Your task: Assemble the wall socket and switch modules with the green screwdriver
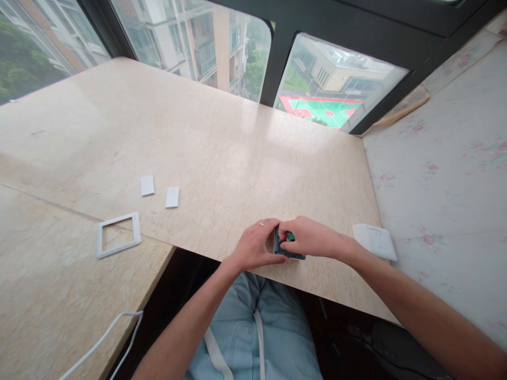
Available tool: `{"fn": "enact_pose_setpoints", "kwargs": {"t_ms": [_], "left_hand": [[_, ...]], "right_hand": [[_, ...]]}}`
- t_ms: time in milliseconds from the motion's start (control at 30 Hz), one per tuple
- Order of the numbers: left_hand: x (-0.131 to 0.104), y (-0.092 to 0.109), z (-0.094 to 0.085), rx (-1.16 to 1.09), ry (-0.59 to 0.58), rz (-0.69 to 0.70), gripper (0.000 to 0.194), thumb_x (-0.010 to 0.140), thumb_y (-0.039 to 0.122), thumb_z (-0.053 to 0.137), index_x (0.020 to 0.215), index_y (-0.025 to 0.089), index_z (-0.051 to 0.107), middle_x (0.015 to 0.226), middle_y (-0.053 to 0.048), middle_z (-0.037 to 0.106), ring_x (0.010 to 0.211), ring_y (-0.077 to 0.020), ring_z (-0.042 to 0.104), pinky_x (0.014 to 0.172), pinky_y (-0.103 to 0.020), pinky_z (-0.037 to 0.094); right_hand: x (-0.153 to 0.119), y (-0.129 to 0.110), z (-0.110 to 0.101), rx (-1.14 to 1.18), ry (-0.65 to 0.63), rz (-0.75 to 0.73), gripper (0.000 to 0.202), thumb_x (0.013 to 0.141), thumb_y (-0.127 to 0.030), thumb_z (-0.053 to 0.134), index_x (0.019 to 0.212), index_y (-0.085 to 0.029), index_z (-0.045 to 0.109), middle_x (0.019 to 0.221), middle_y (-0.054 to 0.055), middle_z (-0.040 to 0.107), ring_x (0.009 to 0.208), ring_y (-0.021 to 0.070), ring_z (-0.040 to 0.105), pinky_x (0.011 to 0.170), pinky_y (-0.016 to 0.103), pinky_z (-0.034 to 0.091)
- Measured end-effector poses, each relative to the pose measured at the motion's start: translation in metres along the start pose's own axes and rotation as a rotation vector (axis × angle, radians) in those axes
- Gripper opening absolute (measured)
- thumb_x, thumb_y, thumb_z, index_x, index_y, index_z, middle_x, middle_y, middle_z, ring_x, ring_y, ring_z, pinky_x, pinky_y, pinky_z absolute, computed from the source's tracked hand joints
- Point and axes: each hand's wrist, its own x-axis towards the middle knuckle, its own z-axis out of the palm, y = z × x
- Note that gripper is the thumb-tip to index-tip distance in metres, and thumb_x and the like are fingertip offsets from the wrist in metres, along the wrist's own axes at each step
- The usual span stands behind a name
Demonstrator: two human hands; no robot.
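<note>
Both hands meet at the near edge of the marble top (222,153), right over the person's lap. Left hand (257,247) has its fingers curled and clamped on the left side of a small dark module (285,252); it looks braced against the slab, probably to keep it from twisting. Right hand (311,238) pinches in from the other side, fingers closed on the module's top, where a green part (290,236) shows between the fingertips. Cannot tell whether that green piece is a tool tip or part of the module. The module sits just inside the table edge, so little room on the near side; anything slipping would fall to the lap. A white socket plate (375,240) lies just beside the right wrist, close enough to get nudged. Well apart to the left: a white frame (118,235) across the seam between slabs, and two small white covers (147,185) (172,197). A white cable (99,343) hangs off the lower left corner. Wide open surface ahead toward the windows (190,37).
</note>
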Motion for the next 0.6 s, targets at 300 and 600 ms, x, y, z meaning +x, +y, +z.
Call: {"fn": "enact_pose_setpoints", "kwargs": {"t_ms": [300,600], "left_hand": [[0.0,0.0,0.001,-0.001,0.003,-0.007,0.065,0.069,0.053,0.083,0.121,0.026,0.055,0.119,-0.007,0.067,0.112,-0.0288,0.063,0.096,-0.042,0.049],[-0.001,-0.004,0.004,0.024,0.01,-0.026,0.072,0.067,0.043,0.084,0.13,0.027,0.051,0.131,-0.008,0.064,0.122,-0.0311,0.06,0.104,-0.046,0.047]], "right_hand": [[0.001,-0.009,0.007,-0.249,0.087,0.054,0.015,0.09,-0.028,0.059,0.085,-0.018,0.07,0.079,0.008,0.073,0.074,0.02,0.066,0.057,0.028,0.027],[0.0,-0.018,0.018,-0.4,0.095,0.081,0.021,0.088,-0.018,0.051,0.098,-0.013,0.068,0.088,0.014,0.076,0.076,0.0242,0.071,0.057,0.029,0.034]]}}
